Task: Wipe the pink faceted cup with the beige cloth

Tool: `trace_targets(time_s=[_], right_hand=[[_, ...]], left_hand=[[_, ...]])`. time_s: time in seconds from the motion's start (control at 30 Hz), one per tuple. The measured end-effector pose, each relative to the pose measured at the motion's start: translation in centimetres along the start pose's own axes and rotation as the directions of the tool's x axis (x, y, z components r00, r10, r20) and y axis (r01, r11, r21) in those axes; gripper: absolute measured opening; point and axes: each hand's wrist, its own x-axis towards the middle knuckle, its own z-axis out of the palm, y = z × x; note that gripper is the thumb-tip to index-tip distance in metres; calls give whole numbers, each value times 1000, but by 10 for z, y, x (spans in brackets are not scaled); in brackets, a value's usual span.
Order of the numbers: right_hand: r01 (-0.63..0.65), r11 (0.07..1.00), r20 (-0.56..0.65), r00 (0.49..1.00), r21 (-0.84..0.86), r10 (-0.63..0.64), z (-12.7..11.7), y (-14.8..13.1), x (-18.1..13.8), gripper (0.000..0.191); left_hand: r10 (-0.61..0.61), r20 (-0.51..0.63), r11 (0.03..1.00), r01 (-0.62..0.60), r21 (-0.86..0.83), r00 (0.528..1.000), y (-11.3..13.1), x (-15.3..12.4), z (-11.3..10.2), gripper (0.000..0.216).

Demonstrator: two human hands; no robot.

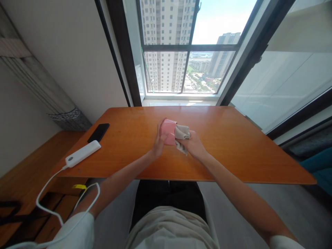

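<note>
Worktop (241, 145) beneath. Left hand (158, 144) curled round pink container (169, 132); right hand (195, 145) pinching grey cloth (182, 131). Container over middle of worktop, cloth against its right end; whether tucked inside, unclear. Wiping seemingly under way; container, cloth not yet set down.

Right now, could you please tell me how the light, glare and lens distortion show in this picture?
Head view: the window is the brightest area, with its sky nearly washed out; head view: the table has a pale sheen toward its far edge, and the pink container shows glossy highlights; head view: the dark frames beside the window splay outward, probably wide-lens distortion.
</note>
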Motion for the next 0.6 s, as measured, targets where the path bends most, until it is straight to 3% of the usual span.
trace_targets(time_s=[0.13, 0.2, 0.3, 0.37, 0.47, 0.6], right_hand=[[156, 970, -113, 977, -188, -179, 4, 24, 39, 27], [279, 925, -85, 947, -258, -309, 2, 37, 48, 25], [357, 900, -39, 925, -250, -378, -3, 53, 57, 23], [306, 929, -47, 945, -208, -322, -5, 62, 61, 19], [86, 993, -106, 990, -77, -94, -2, 75, 68, 22], [-147, 983, -218, 961, 113, 169, 6, 89, 72, 37]], left_hand=[[-125, 4, 983, 124, -138, 992, -29, 35, -2, 70], [-166, 2, 972, 164, -169, 986, -38, 43, -3, 71], [-194, -26, 964, 186, -188, 981, -47, 46, -7, 78], [-191, -57, 970, 179, -165, 980, -53, 45, -13, 85], [-158, -64, 986, 154, -68, 985, -60, 43, -25, 85], [-113, -53, 976, 121, 180, 992, -60, 40, -34, 78]])
